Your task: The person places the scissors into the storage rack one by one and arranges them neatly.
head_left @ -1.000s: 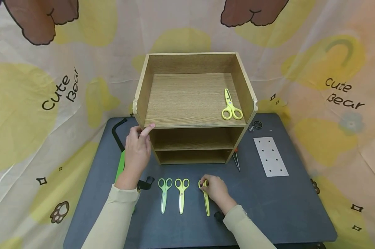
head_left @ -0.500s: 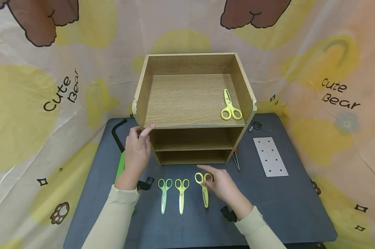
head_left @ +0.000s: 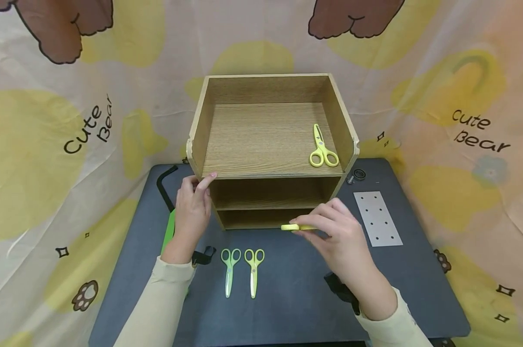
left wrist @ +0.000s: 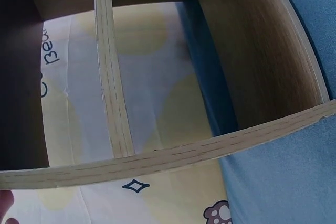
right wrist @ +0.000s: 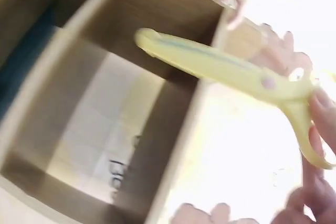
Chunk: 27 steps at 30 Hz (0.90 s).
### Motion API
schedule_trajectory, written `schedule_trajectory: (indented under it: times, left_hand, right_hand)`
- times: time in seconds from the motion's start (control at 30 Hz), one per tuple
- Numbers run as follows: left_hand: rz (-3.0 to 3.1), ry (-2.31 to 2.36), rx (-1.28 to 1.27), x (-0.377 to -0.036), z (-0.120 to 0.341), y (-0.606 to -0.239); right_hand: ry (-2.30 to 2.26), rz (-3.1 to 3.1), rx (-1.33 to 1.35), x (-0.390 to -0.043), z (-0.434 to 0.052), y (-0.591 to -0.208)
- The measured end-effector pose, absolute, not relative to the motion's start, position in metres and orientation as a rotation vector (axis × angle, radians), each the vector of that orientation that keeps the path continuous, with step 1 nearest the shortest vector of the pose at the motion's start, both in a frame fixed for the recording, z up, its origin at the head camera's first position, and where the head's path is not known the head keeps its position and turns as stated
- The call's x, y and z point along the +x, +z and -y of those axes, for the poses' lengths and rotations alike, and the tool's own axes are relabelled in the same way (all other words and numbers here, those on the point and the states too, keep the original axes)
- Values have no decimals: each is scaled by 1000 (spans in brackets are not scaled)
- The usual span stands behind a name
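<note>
A wooden shelf unit (head_left: 261,140) stands on the table, its tray-like top facing me. My left hand (head_left: 194,200) holds the front left corner, a finger over the top panel's edge; in the left wrist view only fingertips (left wrist: 5,203) show beside the shelf's edge. Yellow scissors (right wrist: 210,66) are pinched at their handles by my right hand (head_left: 345,241), raised before the lower compartments. They appear edge-on in the head view, partly hidden by fingers. Other yellow scissors (head_left: 319,144) lie on the top panel at right. Green scissors (head_left: 229,274) and pale yellow scissors (head_left: 254,274) lie side by side on the table.
A white plate with rows of holes (head_left: 377,219) lies to the right on the blue-grey table (head_left: 265,323). Near the shelf's right side is a black ring (head_left: 359,174). A green tool (head_left: 169,231) with a black curved bar lies left, partly behind my arm. Printed cloth hangs behind.
My right hand has lifted the yellow scissors off the table, up and to the right, and turned them edge-on. The left hand stays at the shelf corner.
</note>
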<state>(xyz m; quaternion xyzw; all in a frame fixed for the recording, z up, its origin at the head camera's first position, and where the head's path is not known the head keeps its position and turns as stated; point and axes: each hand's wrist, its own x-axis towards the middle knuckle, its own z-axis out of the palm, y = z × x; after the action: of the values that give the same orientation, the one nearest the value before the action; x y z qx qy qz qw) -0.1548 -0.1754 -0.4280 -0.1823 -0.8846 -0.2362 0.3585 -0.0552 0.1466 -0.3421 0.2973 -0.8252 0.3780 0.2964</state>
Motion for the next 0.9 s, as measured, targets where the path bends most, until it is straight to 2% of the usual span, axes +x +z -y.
schedule_trajectory:
  times: [0.13,0.3,0.6,0.9]
  left_hand:
    - [2278,-624,-471,-156,173,-429]
    - [2271,-636,-471,-158,172,-431]
    - [2270,-636,-478,-159,175,-433]
    - [2288,-629,-473,-161,176,-435]
  right_hand:
    - [1111,1928,821,-63,-148,-328]
    - [1131,1703,805,-93,-137,-335]
    - [903,1867,745,-150,-125,-367]
    - [624,2060,681,-162,-126,-366]
